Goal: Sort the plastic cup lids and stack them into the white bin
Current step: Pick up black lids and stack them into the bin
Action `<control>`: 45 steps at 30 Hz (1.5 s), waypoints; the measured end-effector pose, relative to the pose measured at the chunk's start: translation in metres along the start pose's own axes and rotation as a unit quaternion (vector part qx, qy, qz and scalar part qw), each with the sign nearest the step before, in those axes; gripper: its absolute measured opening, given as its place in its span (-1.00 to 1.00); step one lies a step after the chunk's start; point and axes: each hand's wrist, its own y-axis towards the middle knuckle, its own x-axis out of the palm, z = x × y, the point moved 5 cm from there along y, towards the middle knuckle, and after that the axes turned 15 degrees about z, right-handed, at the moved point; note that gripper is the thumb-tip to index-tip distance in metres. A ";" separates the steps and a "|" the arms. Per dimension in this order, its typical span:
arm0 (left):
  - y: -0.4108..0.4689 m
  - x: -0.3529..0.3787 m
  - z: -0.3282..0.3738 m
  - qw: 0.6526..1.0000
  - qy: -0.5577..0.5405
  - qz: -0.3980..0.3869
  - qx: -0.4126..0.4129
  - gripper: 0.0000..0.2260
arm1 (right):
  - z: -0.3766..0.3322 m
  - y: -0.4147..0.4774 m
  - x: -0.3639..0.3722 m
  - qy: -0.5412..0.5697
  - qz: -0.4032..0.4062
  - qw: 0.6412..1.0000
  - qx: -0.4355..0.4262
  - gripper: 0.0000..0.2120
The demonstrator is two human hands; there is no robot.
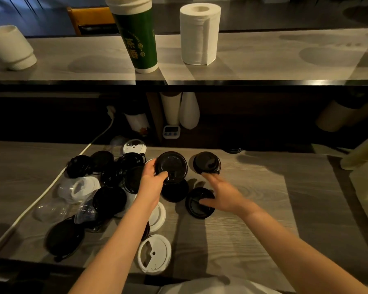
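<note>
Dim wood-grain counter [253, 209] lay under us as our left hand [152, 179] pinched a black lid [174, 164] by its near rim, the loose lid pile [106, 187] to that hand's left, while our right hand [223, 194] spread its fingers open, thumb over a second black lid [197, 210] just beneath.

A glossy black lid [172, 167] is pinched in the left hand [152, 177], a domed black lid [206, 162] sits just right of it, a ringed black lid [197, 205] lies nearer, a heap of black, white and clear lids [106, 183] lies left, and a white lid [154, 253] lies in front
</note>
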 end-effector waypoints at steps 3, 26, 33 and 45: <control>0.003 0.001 -0.003 0.999 -0.032 0.013 -0.016 -0.59 | 0.000 -0.022 0.034 -0.128 -0.099 0.983 -0.083 -0.07; -0.036 0.019 0.058 0.990 -0.045 -0.041 0.131 -0.79 | -0.065 0.018 -0.105 0.313 0.074 0.947 -0.020 -0.35; -0.054 0.010 0.070 0.979 -0.062 -0.110 0.162 -0.82 | -0.081 0.016 -0.107 0.123 0.114 0.981 -0.094 -0.25; 0.007 -0.054 0.053 0.985 -0.081 0.098 0.116 -0.86 | -0.061 0.043 0.007 -0.003 -0.008 1.000 -0.011 -0.41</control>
